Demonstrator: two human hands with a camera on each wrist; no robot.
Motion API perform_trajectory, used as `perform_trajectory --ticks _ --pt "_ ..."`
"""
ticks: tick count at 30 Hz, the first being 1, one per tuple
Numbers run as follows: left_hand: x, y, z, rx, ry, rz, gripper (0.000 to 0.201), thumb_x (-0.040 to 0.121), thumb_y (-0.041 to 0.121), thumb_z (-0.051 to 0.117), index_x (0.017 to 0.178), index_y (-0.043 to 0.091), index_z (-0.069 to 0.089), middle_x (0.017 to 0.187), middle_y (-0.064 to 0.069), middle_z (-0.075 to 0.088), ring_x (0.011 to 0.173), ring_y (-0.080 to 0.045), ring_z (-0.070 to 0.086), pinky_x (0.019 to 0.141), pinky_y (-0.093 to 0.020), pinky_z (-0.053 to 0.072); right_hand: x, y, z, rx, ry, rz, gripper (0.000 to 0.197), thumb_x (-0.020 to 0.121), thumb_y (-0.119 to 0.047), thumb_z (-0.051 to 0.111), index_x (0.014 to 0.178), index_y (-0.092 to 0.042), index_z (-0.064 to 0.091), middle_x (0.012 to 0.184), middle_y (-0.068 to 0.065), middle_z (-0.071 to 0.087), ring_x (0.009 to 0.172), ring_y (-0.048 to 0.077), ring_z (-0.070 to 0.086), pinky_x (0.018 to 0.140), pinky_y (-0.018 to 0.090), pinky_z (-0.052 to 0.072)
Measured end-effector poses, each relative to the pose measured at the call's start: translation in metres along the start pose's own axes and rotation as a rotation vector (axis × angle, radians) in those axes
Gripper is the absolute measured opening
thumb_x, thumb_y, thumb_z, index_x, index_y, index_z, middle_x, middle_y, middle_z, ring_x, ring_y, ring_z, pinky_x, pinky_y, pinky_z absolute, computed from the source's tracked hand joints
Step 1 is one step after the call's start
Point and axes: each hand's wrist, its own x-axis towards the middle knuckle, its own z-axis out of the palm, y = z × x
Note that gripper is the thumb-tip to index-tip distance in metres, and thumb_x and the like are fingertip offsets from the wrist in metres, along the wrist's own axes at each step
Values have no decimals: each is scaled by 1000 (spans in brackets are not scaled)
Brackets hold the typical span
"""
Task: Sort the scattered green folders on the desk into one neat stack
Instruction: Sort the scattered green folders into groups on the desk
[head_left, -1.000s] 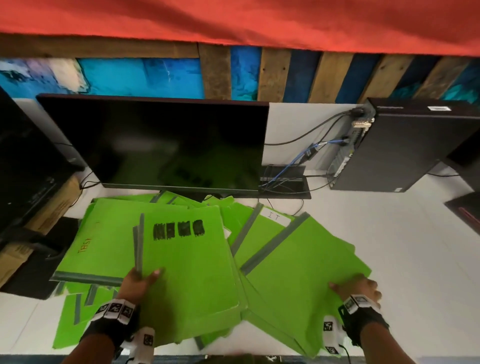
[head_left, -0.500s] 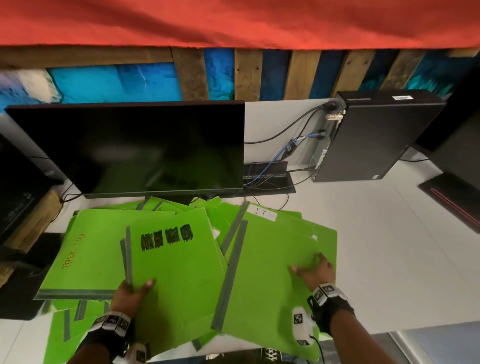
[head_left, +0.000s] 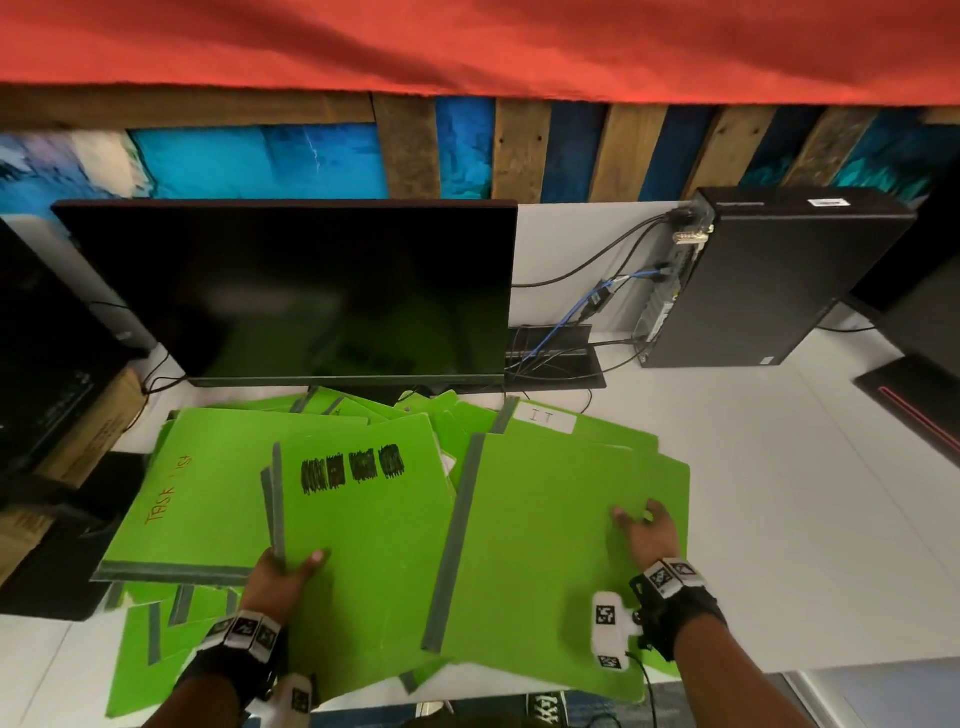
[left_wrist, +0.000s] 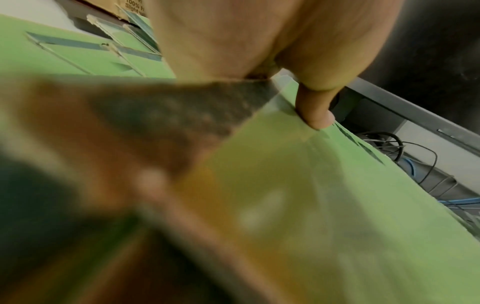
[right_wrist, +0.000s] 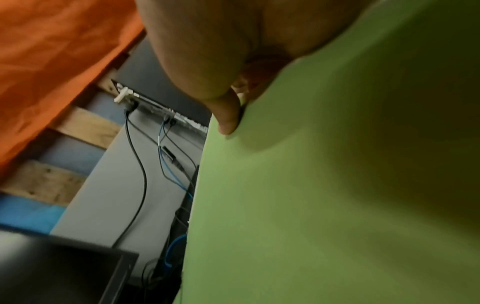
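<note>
Several green folders lie fanned across the white desk (head_left: 810, 519) in front of the monitor. My left hand (head_left: 288, 569) grips the near left corner of the folder with black scribbles (head_left: 363, 545), thumb on top by its grey spine; the left wrist view shows the thumb (left_wrist: 315, 111) pressed on that folder (left_wrist: 350, 205). My right hand (head_left: 647, 530) pinches the right edge of a plain green folder (head_left: 530, 561) lying beside it. In the right wrist view this folder (right_wrist: 337, 185) hides all but the thumb (right_wrist: 228, 121). A folder marked "TASK" (head_left: 208, 493) lies at the left, one labelled "I.T" (head_left: 545, 418) behind.
A dark monitor (head_left: 291, 291) stands right behind the folders. A black computer case (head_left: 779, 280) with cables (head_left: 582, 322) sits at the back right. A cardboard box (head_left: 88, 426) and dark items crowd the left edge. More folders (head_left: 140, 665) lie near the front left edge.
My right hand has swung the plain folder to the left, from a slant to nearly parallel beside the scribbled folder. My left hand has kept its grip in place.
</note>
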Motion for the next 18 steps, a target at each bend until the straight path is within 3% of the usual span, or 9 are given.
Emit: perform_trajectory --ticks 3,5,7,10,13,15,17,18 --pt "-5 5 -2 -55 19 22 63 83 25 71 127 -12 43 130 -35 50 114 -42 52 98 -48 39 2 -10 -30 44 95 -64 51 87 -19 66 131 1 50 125 20 60 113 36 58 96 40 45" --pt "-2 7 -1 -118 38 52 56 82 23 73 118 -11 48 121 -34 56 103 -38 55 93 -50 44 0 -21 -55 93 153 -98 37 91 -14 60 125 2 56 120 23 62 109 37 59 88 34 44" --pt "-1 9 0 -162 29 54 58 80 27 75 117 -9 49 118 -33 58 106 -43 57 94 -53 45 0 -28 -78 147 182 -121 33 93 -12 56 124 1 58 116 24 63 105 35 60 81 29 40" --pt "9 9 8 -229 5 64 50 76 33 78 106 3 52 107 -28 63 100 -46 60 89 -60 49 2 -29 -98 208 161 -143 33 94 -14 55 125 -2 59 116 22 64 91 26 57 80 28 40" --pt "20 7 26 -292 -25 86 38 73 31 81 92 11 55 94 -27 64 92 -46 63 82 -61 51 1 -24 -96 254 95 -130 30 94 -16 56 122 -6 61 109 19 66 88 26 58 79 31 45" --pt "5 25 33 -300 -59 131 44 65 41 84 90 17 57 93 -24 67 90 -45 64 79 -61 52 -2 -22 -80 278 46 -125 29 93 -15 58 120 -7 60 109 15 65 96 28 61 83 37 50" --pt "-6 38 43 -335 -108 180 41 68 37 83 94 18 59 96 -20 68 92 -43 65 82 -60 52 -5 -20 -61 278 11 -121 41 91 -16 61 130 -4 55 122 15 62 110 29 59 99 39 45" --pt "-6 40 50 -338 -130 208 42 70 34 82 99 15 59 100 -19 68 96 -42 64 85 -58 51 -8 -21 -52 256 -10 -133 43 91 -16 61 132 -3 53 123 13 61 110 26 58 101 35 42"
